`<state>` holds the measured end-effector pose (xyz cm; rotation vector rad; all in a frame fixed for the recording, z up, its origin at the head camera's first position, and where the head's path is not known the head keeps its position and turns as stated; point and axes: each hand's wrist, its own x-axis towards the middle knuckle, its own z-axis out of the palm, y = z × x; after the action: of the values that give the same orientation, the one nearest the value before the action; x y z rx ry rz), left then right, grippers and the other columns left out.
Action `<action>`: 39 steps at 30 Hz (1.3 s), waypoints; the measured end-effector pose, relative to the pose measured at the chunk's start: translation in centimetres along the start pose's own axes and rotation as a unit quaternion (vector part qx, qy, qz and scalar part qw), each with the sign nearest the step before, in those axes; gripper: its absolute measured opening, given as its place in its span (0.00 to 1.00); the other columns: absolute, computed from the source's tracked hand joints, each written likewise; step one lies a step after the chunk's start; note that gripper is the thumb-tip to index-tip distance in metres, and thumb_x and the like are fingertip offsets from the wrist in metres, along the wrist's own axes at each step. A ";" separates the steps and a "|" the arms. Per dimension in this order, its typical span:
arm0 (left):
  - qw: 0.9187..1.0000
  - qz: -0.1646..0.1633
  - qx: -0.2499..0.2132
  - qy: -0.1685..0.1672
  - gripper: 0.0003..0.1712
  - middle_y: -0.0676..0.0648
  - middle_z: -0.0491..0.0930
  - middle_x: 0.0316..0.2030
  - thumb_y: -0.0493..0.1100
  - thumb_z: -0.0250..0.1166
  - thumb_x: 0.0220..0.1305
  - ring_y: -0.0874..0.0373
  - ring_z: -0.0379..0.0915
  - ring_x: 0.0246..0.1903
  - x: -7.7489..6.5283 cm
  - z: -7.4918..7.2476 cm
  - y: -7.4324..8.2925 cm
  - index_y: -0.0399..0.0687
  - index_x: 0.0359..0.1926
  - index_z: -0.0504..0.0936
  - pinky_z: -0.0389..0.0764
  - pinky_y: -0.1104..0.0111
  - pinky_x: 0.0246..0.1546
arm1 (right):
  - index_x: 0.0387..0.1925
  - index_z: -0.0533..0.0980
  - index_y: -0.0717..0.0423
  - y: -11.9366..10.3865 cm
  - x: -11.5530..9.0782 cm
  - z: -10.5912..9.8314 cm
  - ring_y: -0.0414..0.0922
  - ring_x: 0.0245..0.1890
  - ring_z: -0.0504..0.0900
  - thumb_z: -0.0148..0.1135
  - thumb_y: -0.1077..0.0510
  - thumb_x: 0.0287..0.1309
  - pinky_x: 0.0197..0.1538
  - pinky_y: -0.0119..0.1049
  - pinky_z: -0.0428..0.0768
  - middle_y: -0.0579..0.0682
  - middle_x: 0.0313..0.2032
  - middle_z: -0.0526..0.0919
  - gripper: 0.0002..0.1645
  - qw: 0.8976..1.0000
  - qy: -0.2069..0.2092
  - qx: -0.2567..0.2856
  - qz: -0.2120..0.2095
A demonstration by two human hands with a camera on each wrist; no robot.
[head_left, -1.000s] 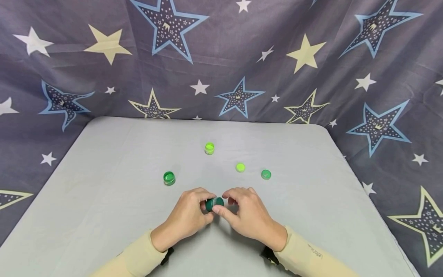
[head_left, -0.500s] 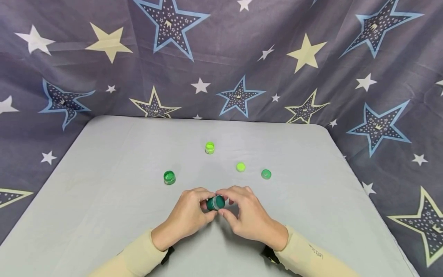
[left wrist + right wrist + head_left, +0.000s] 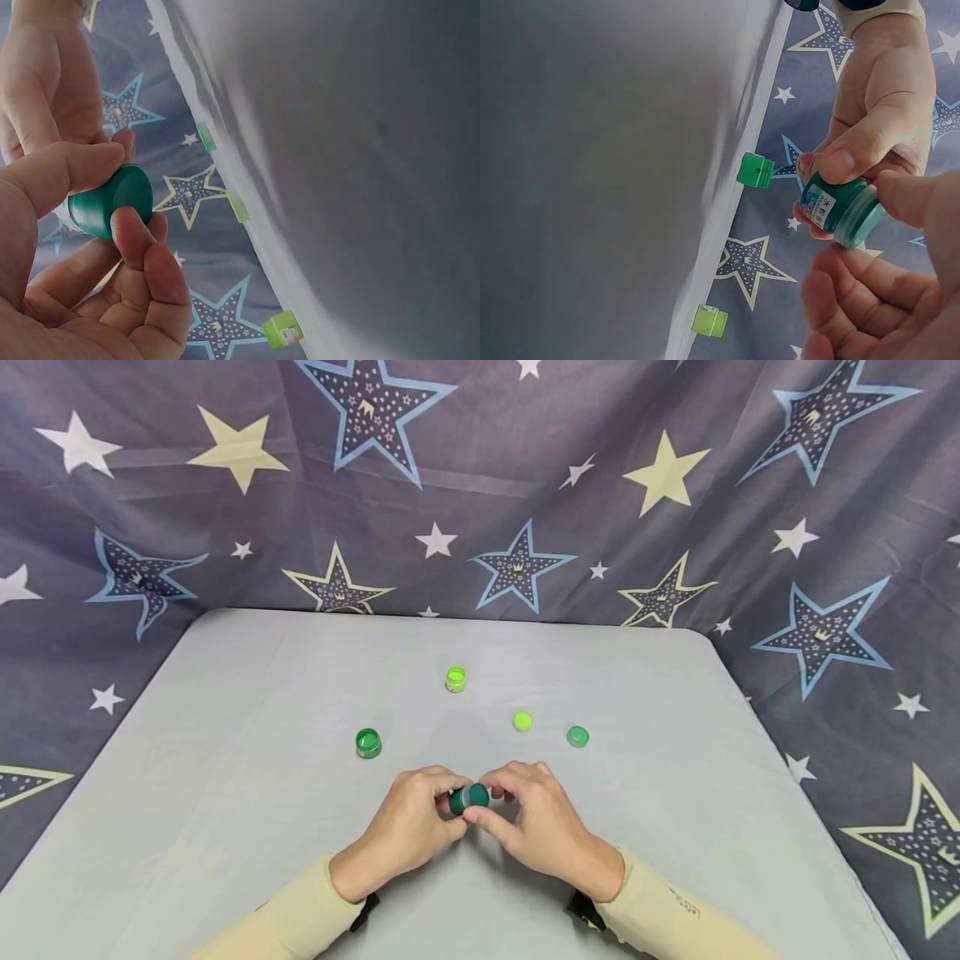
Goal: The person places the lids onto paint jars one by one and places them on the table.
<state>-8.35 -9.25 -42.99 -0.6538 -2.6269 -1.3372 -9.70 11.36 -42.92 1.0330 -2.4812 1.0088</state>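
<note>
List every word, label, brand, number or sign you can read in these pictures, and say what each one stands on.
Right sleeve: dark lettering, perhaps "Let's", too blurred to be sure.
Dark green jar: white label with printed characters, too small and blurred to quote.
Lime jar: small label, too small to read.
Backdrop: stars and crowns, no readable words.
No brand or number is readable.

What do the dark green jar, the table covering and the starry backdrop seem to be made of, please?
The dark green jar looks like smooth, lightly glossy plastic, given its soft highlights, though glass is possible. The table covering looks like matte cloth, with soft folds at its edge. The starry backdrop seems printed matte fabric, creased and draped.
</note>
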 end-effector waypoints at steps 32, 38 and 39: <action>1.000 0.014 0.014 0.012 0.17 0.57 0.83 0.32 0.32 0.83 0.45 0.64 0.75 0.28 0.6 -0.8 -0.3 0.47 0.38 0.90 0.80 0.72 0.31 | 0.58 0.80 0.52 0.4 0.8 -0.8 0.42 0.42 0.82 0.76 0.63 0.51 0.45 0.34 0.70 0.41 0.50 0.85 0.30 0.998 -0.020 0.025 -0.046; 1.000 0.012 0.008 0.007 0.16 0.57 0.83 0.32 0.33 0.83 0.46 0.65 0.75 0.27 0.8 -1.0 -0.3 0.47 0.38 0.90 0.79 0.73 0.30 | 0.56 0.81 0.52 0.1 1.0 -0.7 0.42 0.42 0.83 0.75 0.65 0.53 0.46 0.34 0.71 0.41 0.47 0.85 0.27 0.998 -0.018 0.029 -0.044; 1.000 0.012 0.006 0.005 0.16 0.57 0.83 0.32 0.33 0.83 0.46 0.65 0.75 0.28 0.8 -1.0 -0.3 0.47 0.37 0.90 0.79 0.73 0.30 | 0.56 0.82 0.52 0.1 1.0 -0.7 0.42 0.41 0.83 0.75 0.65 0.54 0.46 0.34 0.71 0.40 0.47 0.86 0.26 0.999 -0.019 0.030 -0.040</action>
<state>-9.30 -9.95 -42.37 -0.6716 -2.6085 -1.3150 -10.49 11.32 -41.95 1.1692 -2.4316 1.0562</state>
